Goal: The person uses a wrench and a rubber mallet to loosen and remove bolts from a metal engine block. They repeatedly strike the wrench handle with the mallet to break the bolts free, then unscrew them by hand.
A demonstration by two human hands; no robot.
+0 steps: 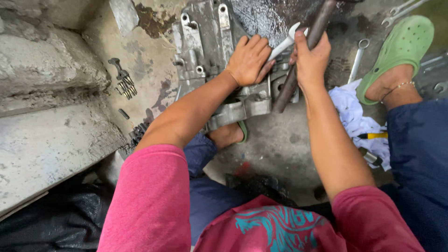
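A grey metal engine casing [205, 51] lies on the oily concrete floor in front of me. My left hand [248, 58] presses flat on its right side, fingers together. My right hand [310, 58] grips a long rusty metal bar [298, 70] that slants down from the top edge, its lower end resting against the casing. A white handle-like piece [285, 43] sticks out between the two hands. My foot in a green sandal [231, 134] braces the casing's near edge.
My other foot in a green clog [401, 49] rests at the right. Spanners [357, 60] lie on the floor near it, with a white rag [354, 116] and a yellow-handled tool [373, 136]. Small bolts and a tool [122, 79] lie left, beside a concrete step [46, 116].
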